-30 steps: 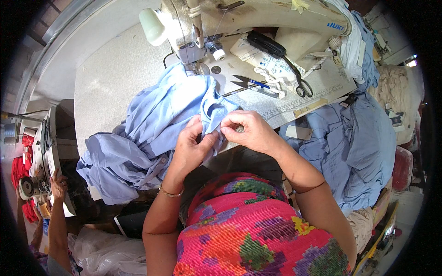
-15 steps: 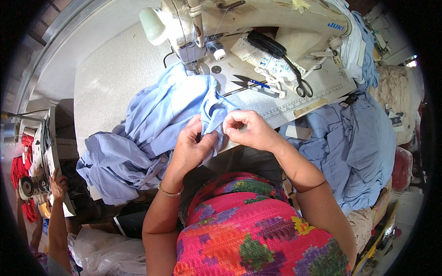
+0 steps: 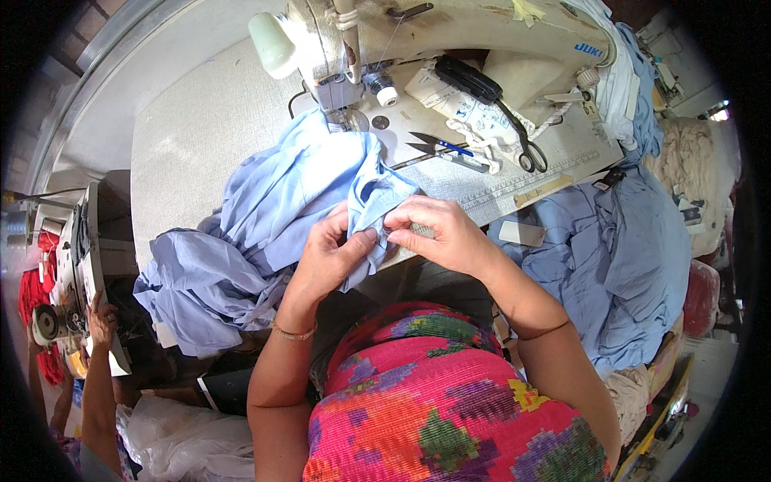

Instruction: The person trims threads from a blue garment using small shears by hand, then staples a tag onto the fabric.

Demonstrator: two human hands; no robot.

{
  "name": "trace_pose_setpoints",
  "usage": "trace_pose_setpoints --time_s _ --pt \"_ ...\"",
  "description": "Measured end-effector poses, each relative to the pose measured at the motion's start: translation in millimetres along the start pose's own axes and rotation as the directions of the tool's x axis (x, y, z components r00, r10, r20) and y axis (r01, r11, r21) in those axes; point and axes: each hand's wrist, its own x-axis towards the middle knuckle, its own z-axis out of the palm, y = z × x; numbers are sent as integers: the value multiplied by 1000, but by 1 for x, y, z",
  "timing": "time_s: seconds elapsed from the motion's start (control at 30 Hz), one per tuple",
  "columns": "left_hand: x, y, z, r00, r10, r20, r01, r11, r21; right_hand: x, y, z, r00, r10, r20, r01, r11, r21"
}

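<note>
A light blue shirt (image 3: pixel 273 197) lies bunched across the sewing machine's table, its far end beside the needle area. At the table's near edge my left hand (image 3: pixel 333 253) pinches a folded part of it between thumb and fingers. Close by on the right, my right hand (image 3: pixel 442 233) has thumb and fingertips closed on the edge of the same fold. What lies right between the right fingertips is partly hidden. Above the cloth stands the sewing machine (image 3: pixel 514 36), with its needle area over the shirt's far end.
Thread snips (image 3: pixel 440 145), black-handled scissors (image 3: pixel 526 140) and a white cord (image 3: pixel 482 145) lie right of the needle. More blue garments (image 3: pixel 618 257) are heaped at the right. At the far left a co-worker's hand (image 3: pixel 102 321) rests by another machine.
My right hand's fingers have stretched out somewhat and shifted slightly left on the fold. The fold has turned a little in my left hand. The view has shifted slightly.
</note>
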Motion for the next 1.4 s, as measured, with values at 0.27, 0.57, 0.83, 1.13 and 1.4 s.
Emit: trace_pose_setpoints --time_s 0.27,0.57,0.83,1.13,1.4 --pt "0 -1 1 1000 -20 0 20 1000 16 0 -5 3 997 -77 -24 72 986 -150" --pt "-1 1 0 1000 -1 4 1 999 47 1 -9 5 998 -38 -58 30 991 -132" --pt "-3 -1 3 997 -64 -50 63 998 -26 -7 -6 8 998 67 -1 -67 997 25" --pt "-5 -1 4 994 -80 -78 73 993 -96 -3 -7 9 988 99 -122 -79 985 154" --pt "-5 -2 2 996 -72 -44 68 994 -81 -3 -6 14 988 -40 -150 27 996 -87"
